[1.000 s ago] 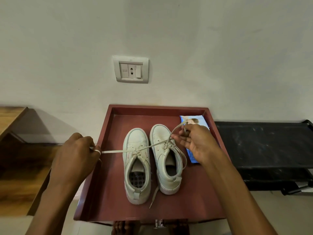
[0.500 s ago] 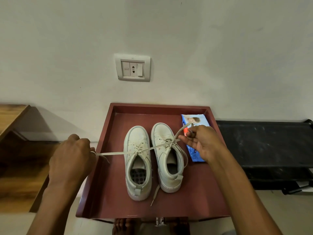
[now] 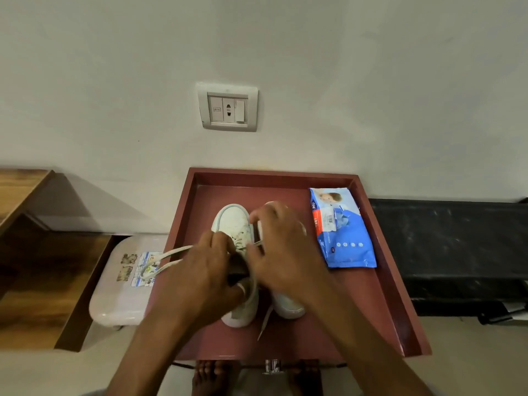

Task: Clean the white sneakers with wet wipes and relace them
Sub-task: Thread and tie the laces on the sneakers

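Centrally, from the head camera, both hands meet over a pair of white sneakers that stand side by side, toes toward the wall, on a red table [image 3: 371,310] with a raised rim. The left hand [image 3: 200,278] lies over the middle of the left sneaker [image 3: 233,221], whose toe cap shows beyond the knuckles. Its fingers are curled down at the tongue. Two strands of pale lace [image 3: 177,250] come out from under them and trail off to the left, past the table's edge, so the hand appears to hold the lace. The right hand [image 3: 285,252] covers most of the right sneaker [image 3: 288,305], leaving only the heel in sight. Its fingers are bent, and thumb and forefinger pinch a short stretch of the lace in the gap between the two hands. A loose lace end [image 3: 265,321] lies on the table between the two heels.

A blue pack of wet wipes [image 3: 340,232] lies flat on the table to the right of the sneakers, apart from them and near the right rim.

A wall socket [image 3: 228,107] sits on the pale wall above. A white stool [image 3: 120,304] with stickers stands left of the table, beside wooden furniture [image 3: 34,267], and a black bench [image 3: 457,238] stands on the right. Bare feet [image 3: 213,375] show under the near edge.
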Demonstrator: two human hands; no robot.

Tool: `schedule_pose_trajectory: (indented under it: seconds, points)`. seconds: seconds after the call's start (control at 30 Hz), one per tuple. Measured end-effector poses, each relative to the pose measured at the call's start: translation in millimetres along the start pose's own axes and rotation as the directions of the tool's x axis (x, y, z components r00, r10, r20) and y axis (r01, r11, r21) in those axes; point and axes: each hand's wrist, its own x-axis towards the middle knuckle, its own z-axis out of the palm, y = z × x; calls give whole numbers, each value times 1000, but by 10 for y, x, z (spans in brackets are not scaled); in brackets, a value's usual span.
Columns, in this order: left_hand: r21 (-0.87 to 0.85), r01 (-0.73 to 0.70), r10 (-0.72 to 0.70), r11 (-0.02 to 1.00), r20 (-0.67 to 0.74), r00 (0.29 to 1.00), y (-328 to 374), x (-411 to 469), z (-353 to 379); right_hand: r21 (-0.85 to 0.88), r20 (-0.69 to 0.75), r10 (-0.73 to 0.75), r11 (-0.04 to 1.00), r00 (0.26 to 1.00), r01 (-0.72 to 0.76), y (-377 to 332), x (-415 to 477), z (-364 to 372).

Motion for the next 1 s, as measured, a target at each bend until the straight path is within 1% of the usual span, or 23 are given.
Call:
schedule_pose_trajectory:
  seconds: [0.03,0.07,0.1,0.2,0.33,0.43,0.53,0.63,0.73,0.83,1.0]
  points:
    - [18,4,-4,1000,24,1000,22,-19,63,-32,118,-41,998,992,45,-65,-63,84]
    - [32,22,-23,999,25,999,28,-32,108,-50,189,-49,997,981,60,-109,-109,151]
    - [40,51,-51,998,6,999,17,-36,141,-75,208,-45,995,977,61,-132,-132,199]
    - [72,164,-160,984,-55,986,13,5,207,-196,174,-22,979,985,56,-82,-93,259]
    - [175,267,-240,948,-158,958,80,132,315,-318,230,63,948,971,14,-66,-71,362]
    - [265,300,-273,916,-132,953,127,211,369,-371,164,65,929,984,1,-102,-67,447]
    - [250,273,-249,929,-121,961,97,205,382,-349,141,54,937,988,-1,-65,-42,459]
    - [170,221,-193,960,-166,967,19,165,392,-278,166,-4,959,986,51,-28,-53,438]
    - [121,159,-139,980,-162,977,-75,163,412,-269,143,-76,957,987,112,10,-80,453]
    - [186,144,-130,972,-88,988,-104,165,381,-270,107,-109,953,988,134,22,-96,457]
    - [274,167,-150,947,-82,985,-120,147,272,-193,90,-69,978,994,85,20,-74,397]
